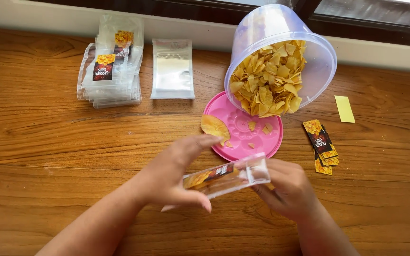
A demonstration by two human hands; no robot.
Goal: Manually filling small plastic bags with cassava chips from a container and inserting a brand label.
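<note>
Both hands hold one small clear plastic pouch [226, 178] with a dark label and yellow chips inside. My left hand [176, 173] grips its left end, thumb underneath. My right hand [288, 189] pinches the open right end. Just beyond them lies a pink lid [262, 144] with a big yellow chip [214, 126] at its left edge and a few crumbs on it. A clear plastic tub [316, 61] lies tilted on the lid, full of yellow chips [269, 78], its mouth facing me.
A stack of labelled empty pouches [112, 64] lies at the back left, with a plain clear pouch [172, 71] beside it. A small pile of dark labels [321, 144] and a yellow slip [344, 109] lie at the right on the wooden table [48, 137].
</note>
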